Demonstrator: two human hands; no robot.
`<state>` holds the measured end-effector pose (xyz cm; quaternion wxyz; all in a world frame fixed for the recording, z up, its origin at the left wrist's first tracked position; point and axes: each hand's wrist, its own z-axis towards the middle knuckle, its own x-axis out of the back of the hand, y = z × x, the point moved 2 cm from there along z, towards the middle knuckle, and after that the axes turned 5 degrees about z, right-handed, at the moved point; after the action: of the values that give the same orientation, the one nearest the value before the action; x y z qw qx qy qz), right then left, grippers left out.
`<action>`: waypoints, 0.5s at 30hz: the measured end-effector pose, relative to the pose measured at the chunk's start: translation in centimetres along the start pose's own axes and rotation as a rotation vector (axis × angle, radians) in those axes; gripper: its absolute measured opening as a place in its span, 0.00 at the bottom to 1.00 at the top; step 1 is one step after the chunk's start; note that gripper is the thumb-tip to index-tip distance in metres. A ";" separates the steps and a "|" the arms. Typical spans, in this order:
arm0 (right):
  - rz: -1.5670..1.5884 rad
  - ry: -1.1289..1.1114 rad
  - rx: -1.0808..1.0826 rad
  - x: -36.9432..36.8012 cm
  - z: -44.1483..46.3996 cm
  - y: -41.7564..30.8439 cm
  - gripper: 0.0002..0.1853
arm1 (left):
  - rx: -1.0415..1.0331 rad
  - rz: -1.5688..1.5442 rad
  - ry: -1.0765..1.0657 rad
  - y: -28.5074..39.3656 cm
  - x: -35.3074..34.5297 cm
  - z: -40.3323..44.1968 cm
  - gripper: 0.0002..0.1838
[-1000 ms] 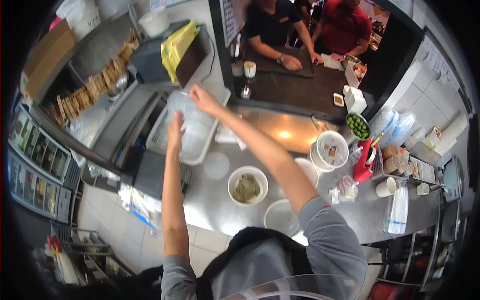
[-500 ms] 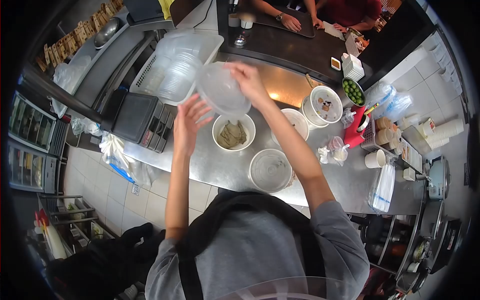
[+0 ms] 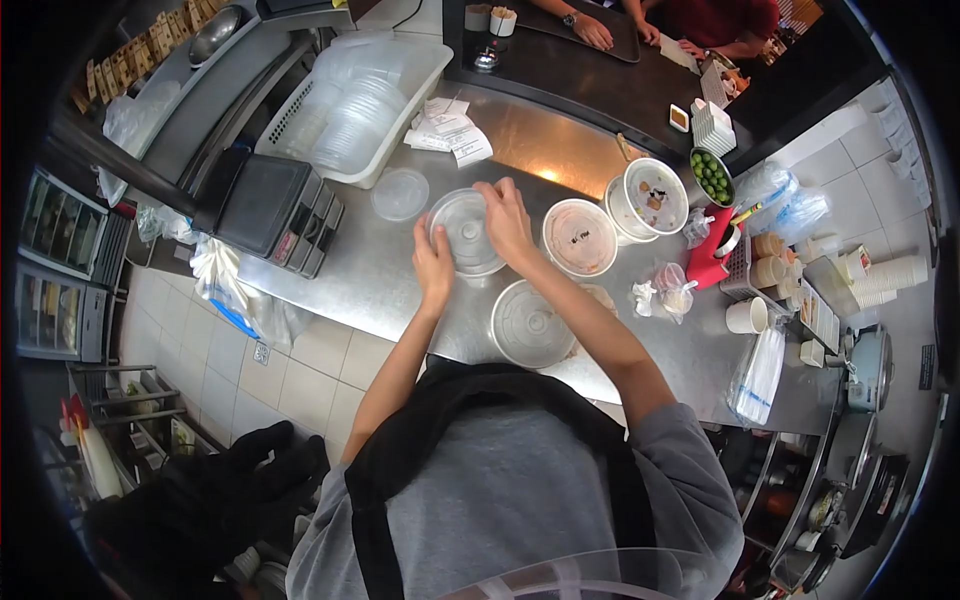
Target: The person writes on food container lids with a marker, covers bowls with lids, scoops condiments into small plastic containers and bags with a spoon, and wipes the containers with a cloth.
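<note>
A lid (image 3: 463, 236) is found gripped between the left hand (image 3: 433, 265) and right hand (image 3: 508, 222), fingers of both curled at its rim, its full seating unconfirmed, while the tub (image 3: 580, 238) right of the right hand is already covered.
</note>
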<state>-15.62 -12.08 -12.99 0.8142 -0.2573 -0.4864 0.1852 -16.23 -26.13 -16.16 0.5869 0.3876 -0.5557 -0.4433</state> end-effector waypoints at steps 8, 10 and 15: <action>0.165 -0.039 0.010 0.0 -0.8 2.2 0.22 | -0.207 0.201 0.032 -0.2 -1.6 0.5 0.23; 0.112 -0.063 0.011 -0.5 -0.9 2.5 0.23 | -0.193 0.165 0.044 0.1 -1.5 0.3 0.23; -0.009 -0.069 0.001 -1.0 -0.3 1.3 0.23 | -0.025 -0.169 0.036 -1.4 -1.3 2.0 0.21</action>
<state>-15.90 -11.70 -14.58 0.7979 -0.2481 -0.5153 0.1905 -18.30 -25.26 -17.78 0.5618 0.4338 -0.5049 -0.4912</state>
